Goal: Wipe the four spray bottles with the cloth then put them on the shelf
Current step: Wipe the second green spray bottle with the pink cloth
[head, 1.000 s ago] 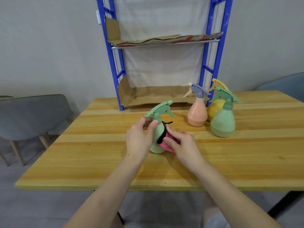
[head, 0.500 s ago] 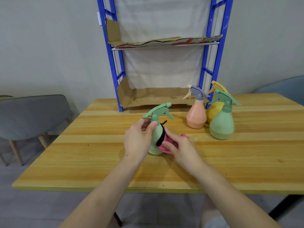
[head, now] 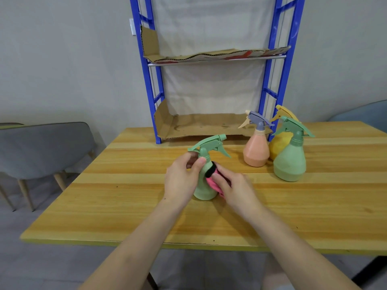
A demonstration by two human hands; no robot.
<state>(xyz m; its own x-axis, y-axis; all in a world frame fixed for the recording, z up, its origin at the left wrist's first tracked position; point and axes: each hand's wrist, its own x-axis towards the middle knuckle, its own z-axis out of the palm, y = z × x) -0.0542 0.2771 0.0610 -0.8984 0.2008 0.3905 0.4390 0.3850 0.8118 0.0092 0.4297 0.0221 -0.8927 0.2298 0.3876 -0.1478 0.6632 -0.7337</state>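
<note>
1. Standing upright near the table's middle, a light green plastic spray bottle [head: 204, 192] has its long axis vertical and its base down on the pale wooden table [head: 125, 195]. Its nozzle points right and slightly far, with the trigger lever on the same side.
2. Left hand [head: 181, 181] grips the bottle's neck just under the trigger head, fingers and thumb curled round it.
3. Right hand [head: 236, 188] holds a pink cloth [head: 210, 182] with a black edge band against the bottle's right side. Its fingers are bent over the cloth, with the forefinger laid along it.
4. Far right, well apart from the held bottle, three more stand upright in a tight cluster. They are a peach spray bottle [head: 256, 152] with a grey-blue head and trigger to the left, a yellow spray bottle [head: 276, 147] behind, and a second green spray bottle [head: 290, 164] nearest. Cannot tell if they touch.
5. Blue metal shelf rack [head: 146, 65] stands at the table's far edge. Brown cardboard lines its lower level [head: 201, 126] and upper level [head: 209, 55]. The cluster stands in front of the rack's right post and the right end of the lower level.
6. Bare wood runs from the held bottle to the lower level's left and middle, and also out to the left and near edges.
7. Grey padded chair [head: 41, 147] sits off the table's left side. Part of a blue-grey chair [head: 364, 114] shows far right.
</note>
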